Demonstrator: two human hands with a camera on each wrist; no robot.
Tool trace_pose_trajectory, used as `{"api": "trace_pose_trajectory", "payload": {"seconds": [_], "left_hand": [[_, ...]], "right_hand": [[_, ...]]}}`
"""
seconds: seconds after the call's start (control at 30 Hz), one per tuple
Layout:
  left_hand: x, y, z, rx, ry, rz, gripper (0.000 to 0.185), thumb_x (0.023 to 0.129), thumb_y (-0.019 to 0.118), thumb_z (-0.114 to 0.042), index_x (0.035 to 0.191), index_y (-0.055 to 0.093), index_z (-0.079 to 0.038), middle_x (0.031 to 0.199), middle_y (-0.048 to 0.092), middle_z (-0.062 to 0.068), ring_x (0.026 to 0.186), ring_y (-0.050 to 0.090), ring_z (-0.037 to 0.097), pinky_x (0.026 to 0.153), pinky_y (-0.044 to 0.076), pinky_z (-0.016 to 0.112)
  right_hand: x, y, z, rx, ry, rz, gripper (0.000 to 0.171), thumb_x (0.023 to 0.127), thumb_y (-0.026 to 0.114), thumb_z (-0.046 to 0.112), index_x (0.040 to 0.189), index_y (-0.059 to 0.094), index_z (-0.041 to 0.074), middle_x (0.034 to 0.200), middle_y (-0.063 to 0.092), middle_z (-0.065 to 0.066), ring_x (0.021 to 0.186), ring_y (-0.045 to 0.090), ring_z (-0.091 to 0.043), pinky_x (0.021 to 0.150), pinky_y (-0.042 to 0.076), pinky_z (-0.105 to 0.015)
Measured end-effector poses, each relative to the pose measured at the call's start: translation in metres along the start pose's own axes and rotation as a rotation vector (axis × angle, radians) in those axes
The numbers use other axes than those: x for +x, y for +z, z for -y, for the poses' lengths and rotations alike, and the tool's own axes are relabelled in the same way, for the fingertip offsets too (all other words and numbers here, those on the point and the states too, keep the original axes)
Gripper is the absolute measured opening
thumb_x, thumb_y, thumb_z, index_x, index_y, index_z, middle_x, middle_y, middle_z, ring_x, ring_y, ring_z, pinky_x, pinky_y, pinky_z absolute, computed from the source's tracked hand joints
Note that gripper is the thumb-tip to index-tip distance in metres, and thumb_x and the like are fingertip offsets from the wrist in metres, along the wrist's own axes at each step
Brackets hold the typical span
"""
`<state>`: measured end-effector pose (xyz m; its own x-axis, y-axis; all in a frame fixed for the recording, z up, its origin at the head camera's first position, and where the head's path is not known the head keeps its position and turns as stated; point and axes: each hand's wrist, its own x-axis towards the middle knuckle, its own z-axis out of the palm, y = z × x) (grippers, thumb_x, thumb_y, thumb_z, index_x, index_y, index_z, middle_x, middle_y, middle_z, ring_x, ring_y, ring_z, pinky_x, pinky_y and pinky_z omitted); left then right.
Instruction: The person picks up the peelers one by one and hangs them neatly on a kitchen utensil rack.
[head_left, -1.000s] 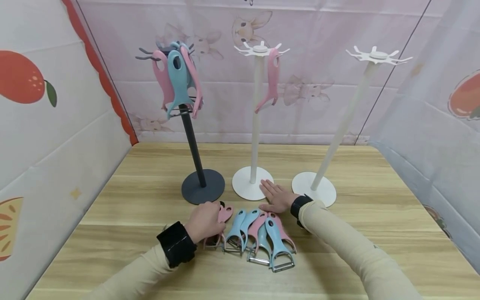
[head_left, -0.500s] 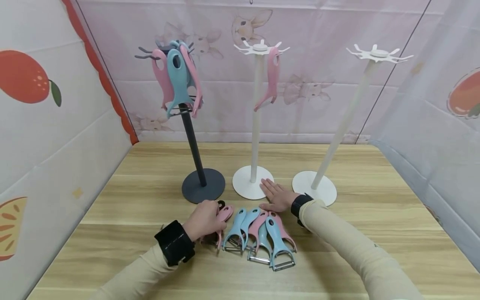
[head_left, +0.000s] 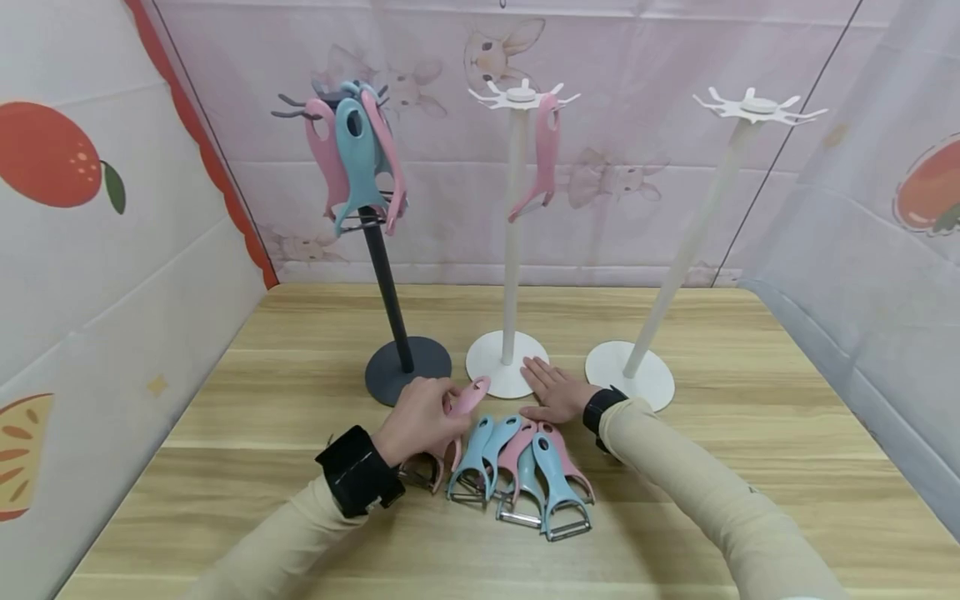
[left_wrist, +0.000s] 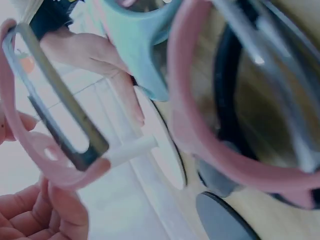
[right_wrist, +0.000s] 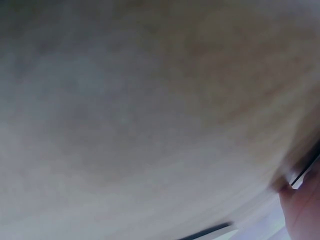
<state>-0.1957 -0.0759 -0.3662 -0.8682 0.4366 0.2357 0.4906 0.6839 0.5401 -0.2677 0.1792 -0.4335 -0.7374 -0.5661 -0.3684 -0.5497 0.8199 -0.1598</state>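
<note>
Left hand (head_left: pixel 422 419) pinches a pink peeler (head_left: pixel 471 397) between thumb and fingers, its handle tilted up above the wooden surface (head_left: pixel 262 417), near a dark stand (head_left: pixel 386 283) hung with pink and blue peelers (head_left: pixel 356 162). Beside it, blue and pink peelers (head_left: pixel 553 468) lie overlapping. Right hand (head_left: pixel 557 392) lies flat, fingers straight, at the base of the middle white stand (head_left: pixel 511 283), which bears one pink peeler.

Beneath the left hand (head_left: pixel 420 422) and the right hand (head_left: pixel 557 394) lies a wood-grain tabletop (head_left: pixel 247 500); beyond both hangs a pinkish cloth (head_left: pixel 637 225) printed with rabbits (head_left: pixel 491 58). Farther left of the left hand, a white cloth (head_left: pixel 97 283) shows an orange-red fruit (head_left: pixel 48 154); well right of the right hand, a pale cloth (head_left: pixel 847 275) shows another.
</note>
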Motion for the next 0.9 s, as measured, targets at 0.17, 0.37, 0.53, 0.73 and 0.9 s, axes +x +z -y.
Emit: {"api": "trace_pose_trajectory", "payload": {"seconds": [0.17,0.37,0.53,0.73,0.9], "left_hand": [[0.009,-0.01,-0.012,-0.049,0.094,-0.154,0.027,0.07,0.069,-0.013,0.094,0.067,0.001,0.056,0.047,-0.005,0.05,0.042,0.008,0.046,0.034,0.021],[0.028,-0.028,-0.035,-0.132,0.248,-0.386,0.029,0.072,0.068,-0.008,0.099,0.065,0.003,0.061,0.053,0.0,0.052,0.046,0.009,0.048,0.039,0.022],[0.043,-0.043,-0.055,-0.2,0.31,-0.513,0.03,0.073,0.069,-0.008,0.101,0.064,0.004,0.064,0.056,0.005,0.055,0.051,0.012,0.051,0.043,0.024],[0.057,-0.052,-0.07,-0.252,0.355,-0.602,0.029,0.074,0.07,-0.006,0.099,0.064,0.005,0.064,0.057,0.008,0.056,0.052,0.015,0.053,0.044,0.025],[0.066,-0.058,-0.078,-0.283,0.388,-0.648,0.029,0.075,0.071,-0.005,0.098,0.063,0.008,0.065,0.057,0.011,0.056,0.053,0.017,0.056,0.048,0.027]], "right_hand": [[0.003,0.004,-0.003,-0.015,-0.001,-0.014,0.075,0.095,0.033,0.047,0.145,0.002,0.0,0.151,-0.007,-0.016,0.137,-0.008,-0.029,0.109,0.008,-0.043],[0.002,0.005,-0.003,-0.007,-0.017,-0.039,0.075,0.095,0.035,0.045,0.144,0.004,-0.002,0.15,-0.004,-0.019,0.137,-0.005,-0.031,0.108,0.009,-0.046],[0.002,0.004,-0.002,-0.015,-0.006,-0.031,0.075,0.095,0.034,0.046,0.145,0.003,0.0,0.151,-0.006,-0.016,0.137,-0.007,-0.029,0.109,0.009,-0.044],[0.004,0.002,-0.005,-0.006,-0.019,-0.011,0.076,0.095,0.033,0.048,0.145,0.002,0.0,0.15,-0.007,-0.016,0.137,-0.008,-0.029,0.109,0.008,-0.045],[0.005,0.002,-0.007,-0.028,-0.052,-0.014,0.076,0.095,0.034,0.048,0.145,0.003,-0.001,0.15,-0.005,-0.017,0.137,-0.005,-0.03,0.108,0.011,-0.045]]}}
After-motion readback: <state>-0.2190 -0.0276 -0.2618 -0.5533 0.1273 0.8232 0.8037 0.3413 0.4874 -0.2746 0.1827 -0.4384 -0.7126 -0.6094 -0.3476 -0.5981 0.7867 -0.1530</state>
